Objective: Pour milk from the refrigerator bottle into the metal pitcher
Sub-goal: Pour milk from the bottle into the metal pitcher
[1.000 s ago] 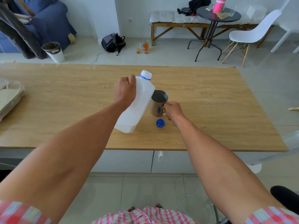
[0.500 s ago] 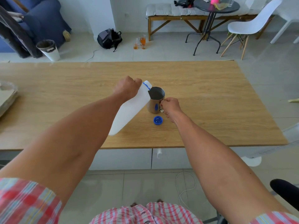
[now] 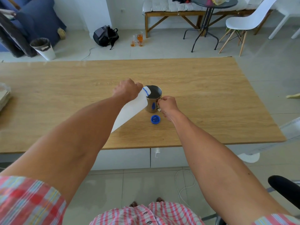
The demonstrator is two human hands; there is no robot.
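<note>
— Wooden tabletop [image 3: 203, 95] fills the middle of the view, with grey floor tiles beyond it. What stands on it?

— Near its centre, a metal pitcher [image 3: 153, 101] stands upright, with a blue mark on its side. A blue bottle cap [image 3: 155, 119] lies flat on the wood just in front of it, close by but apart.

— And the milk bottle?

— A white plastic bottle [image 3: 129, 111] is tipped steeply, base toward the person and raised off the table, neck with its blue ring over the pitcher's rim. Whether milk is flowing I cannot tell; the mouth is hidden against the pitcher's dark inside.

— How do the hands sit?

— The left hand [image 3: 127, 90] grips the bottle near its upper end, fingers curled round it, knuckles up. The right hand [image 3: 167, 105] is closed around the pitcher's handle on the right side, fingers bunched tight together.

— Anything else around?

— A white bin [image 3: 43, 48] and a dark backpack [image 3: 105, 35] sit on the floor past the far edge, glass vessels of orange liquid [image 3: 138, 40] beside them. Farther right there is a wooden bench [image 3: 170, 13], a round black table [image 3: 211, 4] and a white chair [image 3: 245, 21]. A blue sofa [image 3: 37, 15] occupies the far left corner. The person wears a red plaid shirt [image 3: 29, 202].
</note>
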